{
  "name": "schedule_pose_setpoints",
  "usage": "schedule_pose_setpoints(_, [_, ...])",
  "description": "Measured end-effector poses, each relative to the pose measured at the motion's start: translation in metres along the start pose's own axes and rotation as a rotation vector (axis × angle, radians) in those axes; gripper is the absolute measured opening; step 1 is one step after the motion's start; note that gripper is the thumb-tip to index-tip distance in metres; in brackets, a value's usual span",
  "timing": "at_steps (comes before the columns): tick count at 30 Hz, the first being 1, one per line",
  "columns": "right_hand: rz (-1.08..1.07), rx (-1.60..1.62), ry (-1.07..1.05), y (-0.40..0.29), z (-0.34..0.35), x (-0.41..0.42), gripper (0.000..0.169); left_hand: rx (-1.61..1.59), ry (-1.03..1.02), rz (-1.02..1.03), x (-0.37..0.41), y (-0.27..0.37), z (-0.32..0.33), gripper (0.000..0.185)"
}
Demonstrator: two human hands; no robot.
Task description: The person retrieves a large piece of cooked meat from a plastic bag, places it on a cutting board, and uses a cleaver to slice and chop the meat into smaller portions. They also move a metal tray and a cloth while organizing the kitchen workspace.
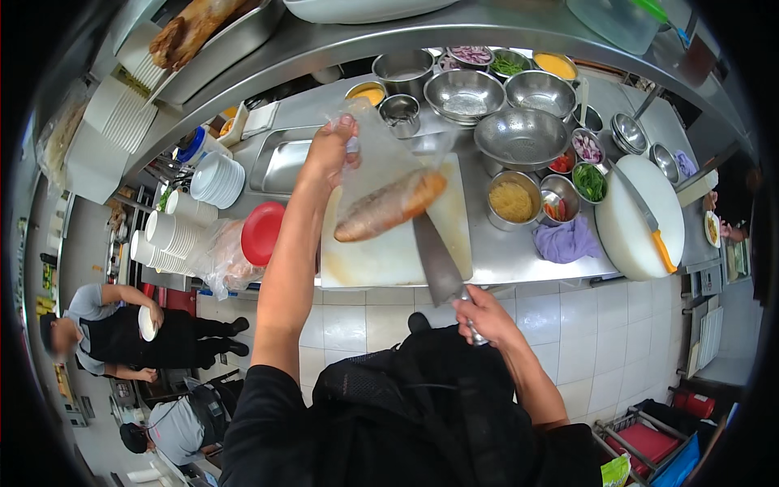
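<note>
My left hand [333,149] grips the top of a clear plastic bag [372,146], raised over the left part of a white cutting board [365,262]. Inside the bag lies a long, browned piece of food [389,210], perhaps cooked meat; the plastic blurs its detail. In my right hand [484,316], at the near edge of the counter, is the metal handle of a cleaver [439,262]. Its broad blade points away from me over the board, with the tip close to the bagged piece.
Metal bowls [521,137] and containers of cut vegetables stand behind and right. A yellow-handled knife [645,213] rests on a round white block [627,243], beside a purple cloth [567,239]. A red plate [263,234] and stacked cups [173,234] are left. Two people [122,329] [182,426] stand lower left.
</note>
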State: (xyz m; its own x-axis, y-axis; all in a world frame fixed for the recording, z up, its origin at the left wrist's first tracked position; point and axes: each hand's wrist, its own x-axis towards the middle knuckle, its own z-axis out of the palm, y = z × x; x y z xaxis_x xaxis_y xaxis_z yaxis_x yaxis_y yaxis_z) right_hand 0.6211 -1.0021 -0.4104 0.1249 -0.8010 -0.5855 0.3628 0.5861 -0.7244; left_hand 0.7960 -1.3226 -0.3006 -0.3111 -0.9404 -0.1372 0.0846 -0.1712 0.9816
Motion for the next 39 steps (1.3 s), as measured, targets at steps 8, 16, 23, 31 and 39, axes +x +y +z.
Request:
schedule_pose_setpoints(8, [0.051,0.188,-0.135,0.013,-0.032,-0.011,0.017,0.115,0.288,0.082,0.001,-0.028,-0.021,0.032])
schedule_pose_setpoints(16, [-0.109,-0.072,-0.005,-0.006,-0.064,-0.057,0.009,1.388,0.084,0.068,0.037,-0.145,-0.048,0.112])
schedule_pose_setpoints(23, [-0.114,-0.01,-0.024,0.029,-0.054,-0.058,0.01,1.341,-0.031,-0.027,0.124,-0.191,-0.106,0.069])
schedule_pose_setpoints(31, [-0.056,-0.053,-0.039,0.014,-0.015,0.003,0.013,0.182,0.305,-0.157,0.104,-0.145,-0.039,0.03])
schedule_pose_setpoints(39, [-0.03,-0.083,-0.081,0.014,-0.001,0.024,0.011,-0.07,0.048,0.028,0.009,-0.038,-0.01,0.01])
